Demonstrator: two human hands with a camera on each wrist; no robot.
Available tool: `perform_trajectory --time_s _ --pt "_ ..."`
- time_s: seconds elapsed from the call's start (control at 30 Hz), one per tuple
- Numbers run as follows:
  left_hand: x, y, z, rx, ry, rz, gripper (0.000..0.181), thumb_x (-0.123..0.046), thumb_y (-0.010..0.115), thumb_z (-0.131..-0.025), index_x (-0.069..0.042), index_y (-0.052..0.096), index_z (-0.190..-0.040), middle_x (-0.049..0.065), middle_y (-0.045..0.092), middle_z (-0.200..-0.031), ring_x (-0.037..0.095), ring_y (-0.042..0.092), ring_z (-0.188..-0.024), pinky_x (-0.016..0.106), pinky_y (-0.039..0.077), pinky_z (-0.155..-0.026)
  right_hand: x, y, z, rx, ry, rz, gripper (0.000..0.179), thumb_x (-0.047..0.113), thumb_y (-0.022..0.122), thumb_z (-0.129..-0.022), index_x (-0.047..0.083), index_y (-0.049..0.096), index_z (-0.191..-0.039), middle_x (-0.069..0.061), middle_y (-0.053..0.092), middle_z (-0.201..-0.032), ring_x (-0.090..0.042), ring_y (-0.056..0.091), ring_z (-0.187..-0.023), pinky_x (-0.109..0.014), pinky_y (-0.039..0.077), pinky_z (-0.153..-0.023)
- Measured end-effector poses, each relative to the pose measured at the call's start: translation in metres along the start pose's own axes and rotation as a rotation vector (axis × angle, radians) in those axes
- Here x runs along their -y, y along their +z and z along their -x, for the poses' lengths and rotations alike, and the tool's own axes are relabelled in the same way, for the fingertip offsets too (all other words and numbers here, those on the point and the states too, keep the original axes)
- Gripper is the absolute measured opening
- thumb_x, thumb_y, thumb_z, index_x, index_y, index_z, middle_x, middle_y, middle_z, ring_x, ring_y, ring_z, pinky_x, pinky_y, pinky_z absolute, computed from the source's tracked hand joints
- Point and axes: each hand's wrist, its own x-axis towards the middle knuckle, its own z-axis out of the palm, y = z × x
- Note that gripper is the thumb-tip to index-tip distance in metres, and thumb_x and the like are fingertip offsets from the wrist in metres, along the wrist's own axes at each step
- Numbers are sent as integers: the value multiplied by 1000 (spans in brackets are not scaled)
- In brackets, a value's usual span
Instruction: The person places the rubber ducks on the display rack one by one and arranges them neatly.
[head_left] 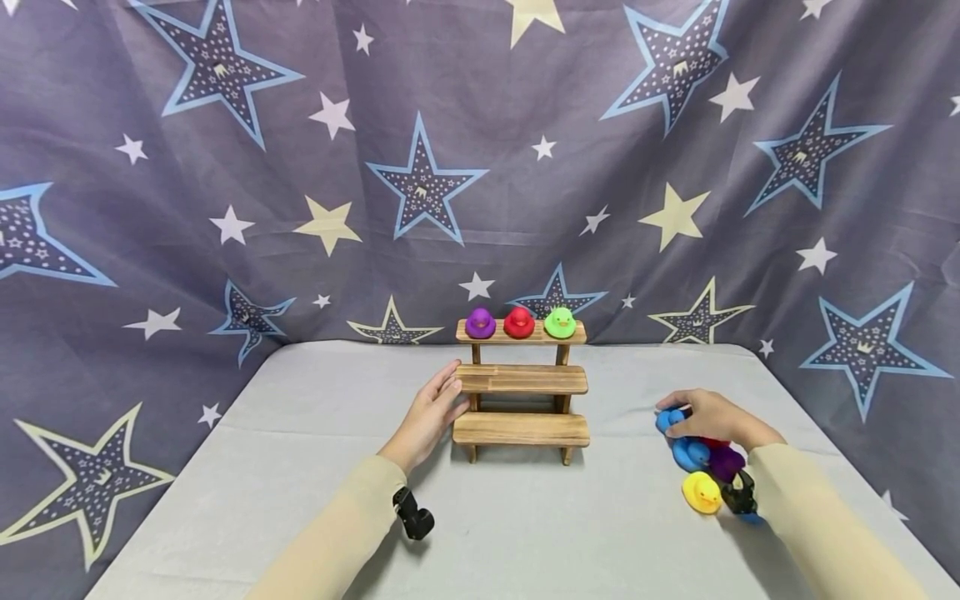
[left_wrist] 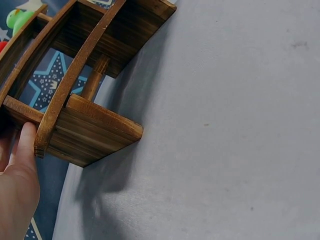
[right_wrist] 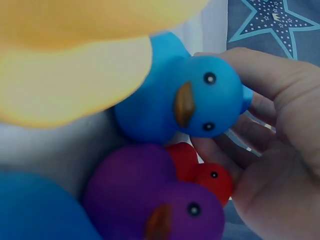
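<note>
My left hand (head_left: pixel 427 417) touches the left side of a three-tier wooden stand (head_left: pixel 521 429), its thumb against the wood in the left wrist view. On the top tier sit a purple duck (head_left: pixel 480 325), a red duck (head_left: pixel 519 323) and a green duck (head_left: pixel 560 323). At the right, my right hand (head_left: pixel 712 417) pinches a blue rubber duck (head_left: pixel 666 422) between thumb and fingers; the right wrist view mostly hides it. Close under that hand lie another blue duck (right_wrist: pixel 210 95), a purple duck (right_wrist: pixel 130 180), a red duck (right_wrist: pixel 215 182) and a yellow duck (head_left: pixel 702 493).
One more blue duck (right_wrist: pixel 40 210) lies near the right wrist, partly hidden by the black wrist camera (head_left: pixel 740 493). The pale cloth tabletop (head_left: pixel 300 467) runs back to a star-patterned curtain (head_left: pixel 487 225). A black camera (head_left: pixel 414 514) hangs at the left wrist.
</note>
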Motion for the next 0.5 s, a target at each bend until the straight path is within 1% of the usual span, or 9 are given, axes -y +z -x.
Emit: perform_trajectory --time_s 0.17,0.23,0.37,0.43,0.5 --pt "0 0 0 -7 -5 -8 55 -12 44 -108 -5 24 -159 21 28 -159 35 34 -143 41 40 -114 -1 -1 0 -14 -16 -4 45 23 80 -84 2 68 -123 -17 67 -119 -24 59 -97 -46 52 -88" --pt "1 0 -1 -4 -4 -11 55 -12 44 -108 -5 24 -159 22 28 -159 35 33 -143 42 40 -114 -2 -3 0 -18 -16 -1 47 24 80 -84 2 68 -123 -18 66 -120 -26 59 -99 -48 52 -89" --pt "1 -1 -1 -3 -4 -14 56 -12 44 -108 -5 23 -159 22 28 -159 35 33 -144 41 41 -114 -1 -7 1 -22 -6 -3 49 27 80 -85 2 67 -125 -20 65 -123 -30 60 -106 -56 51 -95" --pt "1 -1 -1 -6 -9 -12 56 -12 45 -108 -5 23 -159 20 28 -159 34 34 -144 40 41 -114 3 -9 2 -29 -12 -1 50 28 80 -85 2 67 -126 -20 65 -124 -32 60 -107 -59 50 -96" --pt "2 -1 -1 4 1 -15 56 -12 44 -108 -4 22 -159 22 27 -159 36 33 -144 41 41 -114 7 -13 4 -36 -32 2 49 27 79 -86 2 66 -126 -20 65 -123 -32 61 -105 -59 51 -94"
